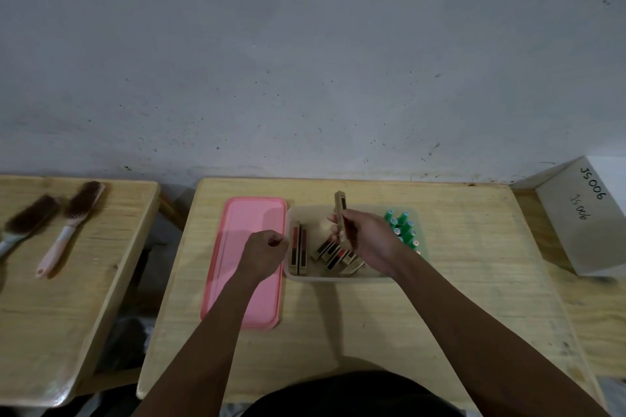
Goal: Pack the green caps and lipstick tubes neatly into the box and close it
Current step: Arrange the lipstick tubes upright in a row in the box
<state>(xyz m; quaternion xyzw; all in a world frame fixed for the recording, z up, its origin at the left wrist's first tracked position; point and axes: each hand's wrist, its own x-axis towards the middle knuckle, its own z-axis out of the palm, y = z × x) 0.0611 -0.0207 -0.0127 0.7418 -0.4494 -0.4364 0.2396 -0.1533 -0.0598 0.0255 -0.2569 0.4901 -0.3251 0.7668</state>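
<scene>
A translucent plastic box [306, 278] sits in the middle of the wooden table. Inside it, two gold lipstick tubes [298, 247] lie side by side along the left wall, and several more [338, 256] lie jumbled in the middle. Green caps [401, 225] stand in rows at the box's right end, partly hidden by my right arm. My right hand [369, 237] is above the box, shut on lipstick tubes [340, 205] that point up. My left hand [264, 252] hovers as a fist at the box's left edge, over the pink lid [237, 301].
The pink lid lies flat on the table, left of the box. A white carton [582, 220] marked JS006 stands at the far right. Two brushes [72, 213] lie on a separate wooden table [50, 315] to the left. A grey wall rises behind.
</scene>
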